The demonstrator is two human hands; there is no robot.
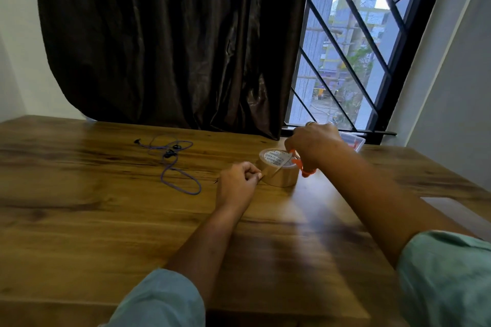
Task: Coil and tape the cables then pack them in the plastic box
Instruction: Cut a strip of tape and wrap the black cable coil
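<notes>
On the wooden table (79, 207) the purple cable (170, 154) lies loose and not yet coiled, at about 10 o'clock from the left hand (236, 180) and well apart from it. No hand touches it.

I see the left hand with its fingers curled, and thumb and forefinger pinch the free end of the tape strip (275, 167). The strip goes from this pinch up to the tape roll (281, 176), so its long axis runs from about 8 o'clock to 2 o'clock. The roll lies flat on the table, just beside the left hand, at its 2 o'clock.

Over the roll are the scissors (305, 170) with orange handles. The right hand (313, 143) grips them, its fingers bent through the loops. The blades are hidden and blurred, so I cannot tell how far they are opened.

The plastic box (354, 142) stands near the window, at about 3 o'clock from the right hand, partly hidden behind it.

I judge that the coming cut depends on the blades crossing the strip, from 11 o'clock to 5 o'clock, between pinch and roll. The right hand is the nearer one for this.
</notes>
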